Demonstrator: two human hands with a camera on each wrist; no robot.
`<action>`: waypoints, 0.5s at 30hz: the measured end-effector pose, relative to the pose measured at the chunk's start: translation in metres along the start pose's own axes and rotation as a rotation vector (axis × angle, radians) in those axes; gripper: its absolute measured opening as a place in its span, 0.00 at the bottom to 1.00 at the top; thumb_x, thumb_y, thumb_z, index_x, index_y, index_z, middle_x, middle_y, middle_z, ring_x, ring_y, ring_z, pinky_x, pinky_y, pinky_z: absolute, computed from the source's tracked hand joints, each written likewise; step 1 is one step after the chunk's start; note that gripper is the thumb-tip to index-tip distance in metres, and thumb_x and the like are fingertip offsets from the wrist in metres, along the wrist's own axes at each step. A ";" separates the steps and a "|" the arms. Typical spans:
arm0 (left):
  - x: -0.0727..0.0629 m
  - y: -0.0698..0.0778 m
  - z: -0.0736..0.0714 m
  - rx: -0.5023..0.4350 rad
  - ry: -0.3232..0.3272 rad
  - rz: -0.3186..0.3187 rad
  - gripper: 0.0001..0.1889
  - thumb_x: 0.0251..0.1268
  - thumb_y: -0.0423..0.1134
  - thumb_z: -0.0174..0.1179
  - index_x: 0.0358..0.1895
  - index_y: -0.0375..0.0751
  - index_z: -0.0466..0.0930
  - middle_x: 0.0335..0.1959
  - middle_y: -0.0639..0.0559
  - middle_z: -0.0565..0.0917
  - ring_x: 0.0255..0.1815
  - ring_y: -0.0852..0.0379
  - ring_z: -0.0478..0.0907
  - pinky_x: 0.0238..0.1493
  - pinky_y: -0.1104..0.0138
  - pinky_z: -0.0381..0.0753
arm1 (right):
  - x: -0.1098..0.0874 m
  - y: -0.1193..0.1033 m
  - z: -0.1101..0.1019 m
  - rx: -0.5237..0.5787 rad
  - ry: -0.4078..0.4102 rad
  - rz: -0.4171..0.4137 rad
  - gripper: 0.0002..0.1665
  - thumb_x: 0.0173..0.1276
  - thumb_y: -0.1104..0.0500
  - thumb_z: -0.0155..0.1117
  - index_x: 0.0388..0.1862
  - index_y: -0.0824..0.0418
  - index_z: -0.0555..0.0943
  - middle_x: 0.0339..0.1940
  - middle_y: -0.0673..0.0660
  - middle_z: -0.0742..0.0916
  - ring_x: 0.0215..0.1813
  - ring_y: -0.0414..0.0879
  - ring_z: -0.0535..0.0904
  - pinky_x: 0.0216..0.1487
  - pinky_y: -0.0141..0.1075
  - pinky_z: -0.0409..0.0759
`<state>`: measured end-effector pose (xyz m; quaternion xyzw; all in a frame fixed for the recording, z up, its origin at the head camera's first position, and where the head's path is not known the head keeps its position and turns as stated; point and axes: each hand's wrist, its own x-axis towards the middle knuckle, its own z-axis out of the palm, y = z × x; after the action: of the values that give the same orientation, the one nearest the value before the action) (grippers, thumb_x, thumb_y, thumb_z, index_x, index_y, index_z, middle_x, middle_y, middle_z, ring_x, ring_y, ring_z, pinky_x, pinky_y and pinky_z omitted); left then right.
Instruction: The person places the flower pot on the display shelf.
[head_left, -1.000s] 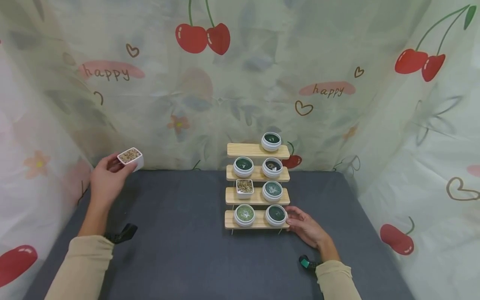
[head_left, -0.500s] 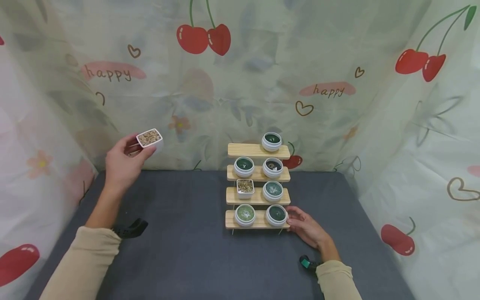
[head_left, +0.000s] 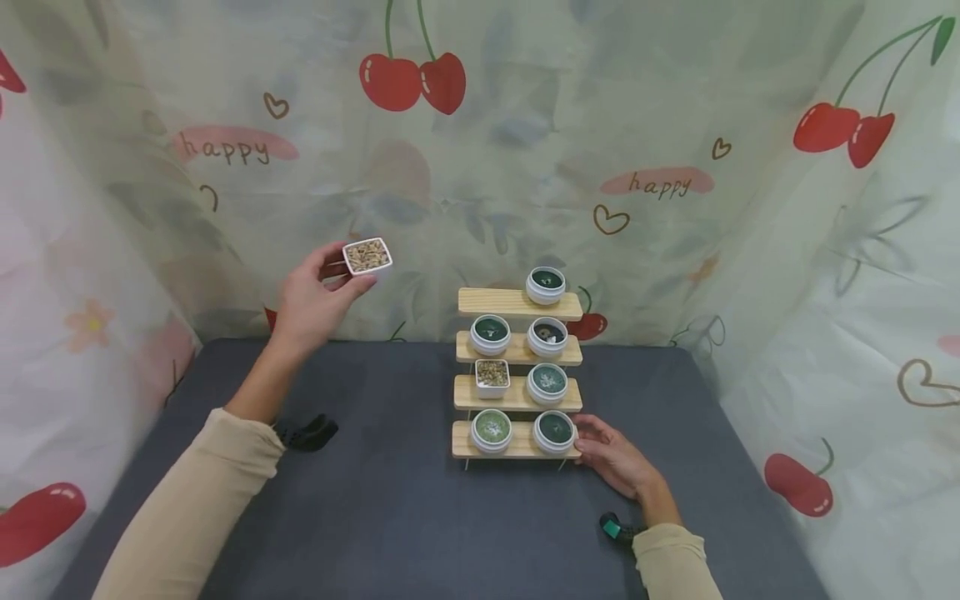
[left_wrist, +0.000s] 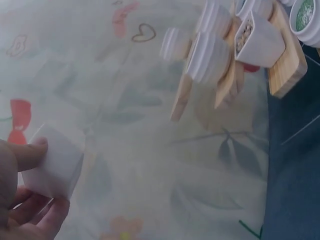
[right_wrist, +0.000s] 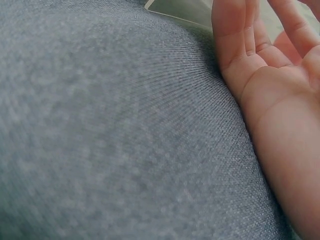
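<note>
Thumb and fingers of my left hand (head_left: 315,298) grip a small square white pot (head_left: 372,268), raised in front of the curtain, left of the rack. Its top is filled with tan, grain-like bits. In the left wrist view the pot's white side (left_wrist: 54,162) faces the camera. A four-tier wooden rack (head_left: 487,301) stands on the table, bearing round white pots and one square pot (head_left: 492,387). My right hand (head_left: 617,460) holds the right end of the lowest board (head_left: 521,447), beside a round dark-green pot (head_left: 555,430); its fingertips are partly hidden.
Dark grey cloth (head_left: 405,500) covers the table. A pale curtain (head_left: 510,167) with printed cherries encloses the back and sides. The top board carries one round pot (head_left: 546,286) at its right end. Black bands (head_left: 309,433) sit at both wrists.
My left hand has carried the square pot to the right and upward, closer to the rack. The right hand and the rack stay where they were; the head view has shifted slightly.
</note>
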<state>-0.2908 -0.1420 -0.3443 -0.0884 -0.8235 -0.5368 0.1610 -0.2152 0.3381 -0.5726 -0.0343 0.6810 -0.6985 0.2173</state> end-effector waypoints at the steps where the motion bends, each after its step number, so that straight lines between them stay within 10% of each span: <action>1: 0.002 0.003 0.005 -0.006 -0.017 0.007 0.35 0.67 0.44 0.69 0.74 0.41 0.68 0.64 0.39 0.79 0.66 0.47 0.78 0.65 0.58 0.81 | 0.000 0.000 0.000 -0.001 0.000 0.000 0.20 0.77 0.60 0.59 0.64 0.48 0.70 0.48 0.46 0.84 0.48 0.40 0.81 0.52 0.36 0.81; 15: 0.027 0.017 0.070 -0.142 -0.126 -0.043 0.36 0.65 0.41 0.70 0.74 0.36 0.66 0.63 0.37 0.79 0.64 0.44 0.80 0.62 0.56 0.83 | -0.001 -0.001 0.000 -0.005 0.017 0.001 0.21 0.78 0.61 0.58 0.65 0.48 0.69 0.50 0.46 0.85 0.49 0.40 0.81 0.53 0.37 0.81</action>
<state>-0.3220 -0.0723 -0.3462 -0.1154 -0.7937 -0.5904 0.0905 -0.2144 0.3381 -0.5719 -0.0283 0.6845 -0.6970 0.2117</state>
